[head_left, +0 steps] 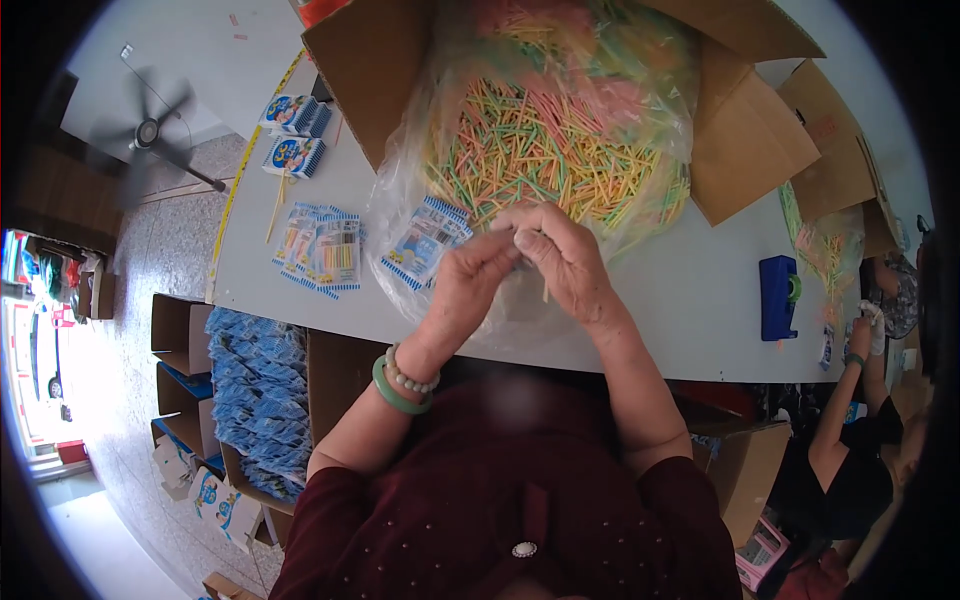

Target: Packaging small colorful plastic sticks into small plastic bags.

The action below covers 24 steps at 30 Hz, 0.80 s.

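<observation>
My left hand (476, 275) and my right hand (566, 262) meet over the near edge of the table, thumbs and fingertips pinched together. Out from under the right hand pokes the end of a thin yellow stick (546, 292). Whatever the left fingertips pinch is hidden. Just beyond is a large clear plastic bag (400, 195) in an open carton, full of thin pastel sticks (545, 150) in pink, yellow and green. Beside my left hand lies a blue-and-white packet (428, 243) on the bag's edge. Farther left, several similar packets (320, 248) overlap, with coloured sticks showing through.
Small blue-and-white boxes (294, 155) stand at the table's far left. A blue tape dispenser (777, 298) sits at right. Below the left edge, a carton holds many blue packets (257, 400). A fan (147, 133) stands beyond; another person (850, 450) works at right.
</observation>
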Tool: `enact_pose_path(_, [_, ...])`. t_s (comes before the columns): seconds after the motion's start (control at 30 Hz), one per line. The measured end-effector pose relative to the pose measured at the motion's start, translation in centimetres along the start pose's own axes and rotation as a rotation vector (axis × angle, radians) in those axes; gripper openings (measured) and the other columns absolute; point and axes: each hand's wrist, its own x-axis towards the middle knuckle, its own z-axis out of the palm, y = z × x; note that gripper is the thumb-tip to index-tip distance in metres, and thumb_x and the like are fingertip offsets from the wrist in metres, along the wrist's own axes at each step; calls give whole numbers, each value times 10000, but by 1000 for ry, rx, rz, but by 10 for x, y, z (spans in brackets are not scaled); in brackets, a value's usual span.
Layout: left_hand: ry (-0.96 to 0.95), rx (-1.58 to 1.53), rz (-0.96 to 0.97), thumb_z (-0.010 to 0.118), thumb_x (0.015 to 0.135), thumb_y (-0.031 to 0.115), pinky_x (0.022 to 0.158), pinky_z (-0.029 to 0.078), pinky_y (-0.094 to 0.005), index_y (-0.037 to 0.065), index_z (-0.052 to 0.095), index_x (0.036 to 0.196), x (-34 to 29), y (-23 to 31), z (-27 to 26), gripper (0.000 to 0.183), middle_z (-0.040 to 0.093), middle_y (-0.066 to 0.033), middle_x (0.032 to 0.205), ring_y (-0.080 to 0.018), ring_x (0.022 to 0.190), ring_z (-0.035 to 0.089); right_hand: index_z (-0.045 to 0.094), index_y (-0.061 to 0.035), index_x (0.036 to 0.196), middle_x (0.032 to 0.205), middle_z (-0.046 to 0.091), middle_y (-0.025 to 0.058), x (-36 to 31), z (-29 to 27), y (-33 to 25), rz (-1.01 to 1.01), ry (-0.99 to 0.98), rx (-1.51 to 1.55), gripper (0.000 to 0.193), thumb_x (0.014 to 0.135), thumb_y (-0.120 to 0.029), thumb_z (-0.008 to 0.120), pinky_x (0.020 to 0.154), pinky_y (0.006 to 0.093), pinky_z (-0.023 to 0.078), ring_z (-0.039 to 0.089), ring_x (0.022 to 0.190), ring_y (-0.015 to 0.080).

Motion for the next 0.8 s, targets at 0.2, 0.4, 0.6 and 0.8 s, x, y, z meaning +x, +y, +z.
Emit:
enact_pose_path(0.2, [16,-219,-31,523,977,156,766,455,-222,24,650,1067,23,-4,-6,204,629,27,916,-51,849,550,527,11,1236,1242,558,128,-6,-23,6,85,198,232,444,844,-150,659,1032,316,337,475,1213,197])
enact_pose_path(0.4, [-84,-177,-44,521,979,179,778,430,-217,23,632,1118,23,-11,-13,236,598,27,931,-58,879,517,626,5,971,886,580,74,-14,-13,27,43,185,-170,179,813,-66,670,716,296,488,586,784,150])
enact_pose_path(0.6, [-44,-359,-59,624,898,97,817,456,-237,35,658,1080,19,-11,-9,195,651,7,964,-79,905,568,533,19,782,743,530,48,-16,-3,29,307,256,-16,138,791,-31,662,614,276,415,491,671,127])
enact_pose_path(0.8, [-5,-366,-113,681,831,35,819,473,-262,20,685,1000,15,-9,-19,170,675,-21,960,-104,873,595,544,17,783,740,515,45,-18,6,33,136,197,26,106,803,-24,639,638,263,412,476,685,119])
